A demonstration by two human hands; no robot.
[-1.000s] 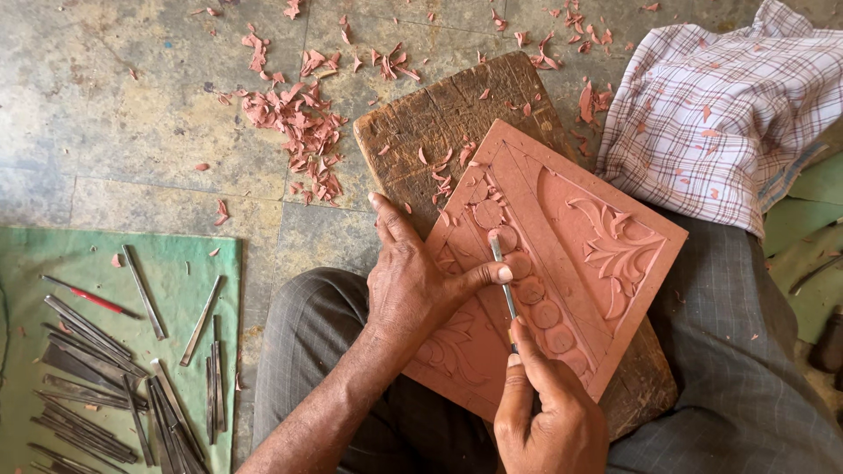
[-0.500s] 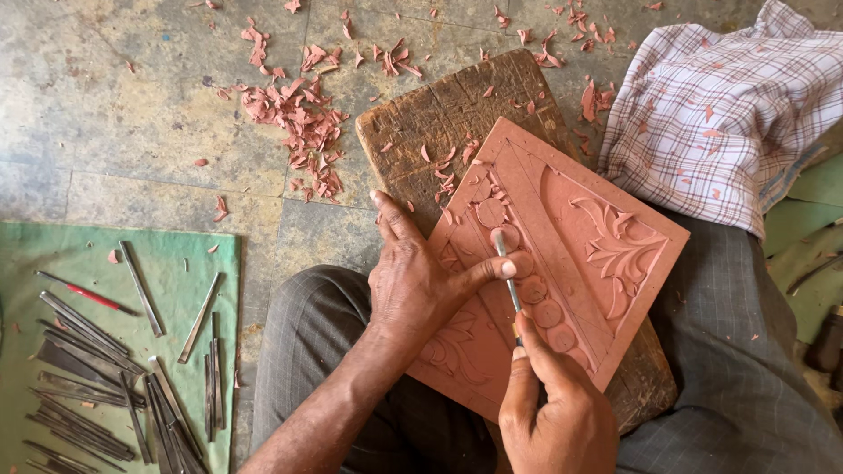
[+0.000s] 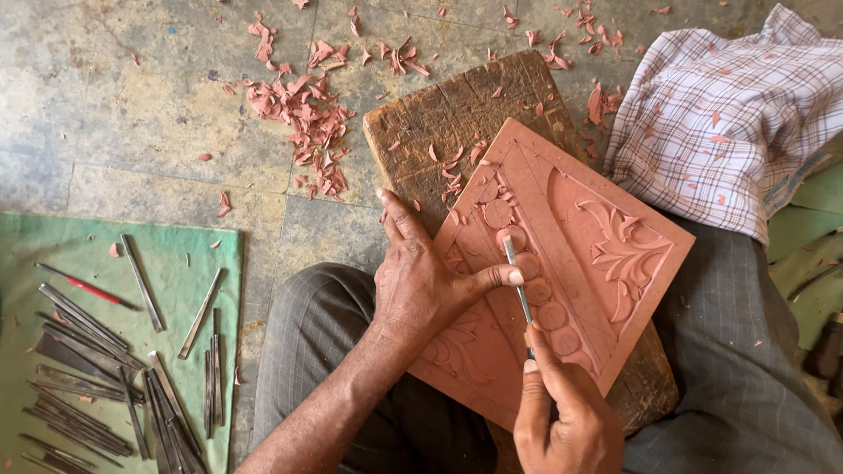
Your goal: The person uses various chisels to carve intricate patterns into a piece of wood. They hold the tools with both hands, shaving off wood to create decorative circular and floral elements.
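Reddish tile (image 3: 571, 290) lies tilted on a worn wooden board (image 3: 448, 114) over the person's lap. It is a flat slab with a carved row of circles, a leaf pattern and straight border grooves. The left hand (image 3: 421, 290) presses flat on it, fingers spread. The right hand (image 3: 562, 421) closes its fingers around a thin chisel (image 3: 518, 281), whose tip touches the circles.

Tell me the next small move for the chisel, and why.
Probably push the chisel slightly forward around the round bead: its tip sits at that circle's edge, the left hand thumb braces the blade, and the right hand grips its handle.
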